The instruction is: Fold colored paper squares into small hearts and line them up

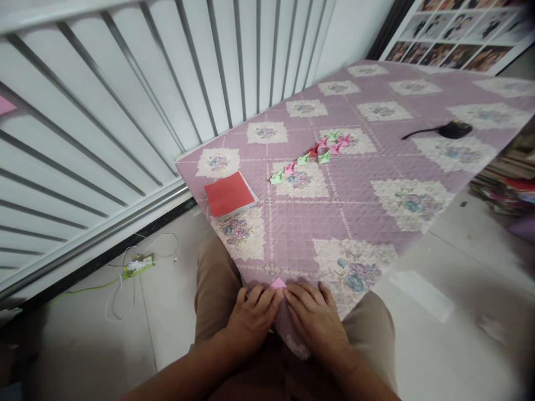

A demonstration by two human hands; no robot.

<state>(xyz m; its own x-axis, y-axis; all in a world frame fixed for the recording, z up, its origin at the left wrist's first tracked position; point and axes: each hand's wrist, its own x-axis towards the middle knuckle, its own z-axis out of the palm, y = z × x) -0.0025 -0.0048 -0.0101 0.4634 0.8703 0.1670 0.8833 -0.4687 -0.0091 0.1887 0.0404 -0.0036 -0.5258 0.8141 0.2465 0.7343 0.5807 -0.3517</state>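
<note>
Both of my hands rest at the near edge of a purple quilted table cover (343, 206). My left hand (253, 317) and my right hand (315, 320) lie side by side, fingers pressed down on a small pink paper piece (277, 283), only its top corner showing between the fingertips. A stack of square paper sheets with a red one on top (229, 194) lies further back on the left. A row of several folded paper shapes in green, pink and red (315, 153) runs diagonally across the middle of the cover.
A black object with a cord (455, 130) lies at the far right of the cover. White slatted shutters (125, 111) stand on the left. A green power strip with white cables (137, 264) lies on the floor. Photo prints (455, 33) lean at the back; stacked items (505, 184) sit right.
</note>
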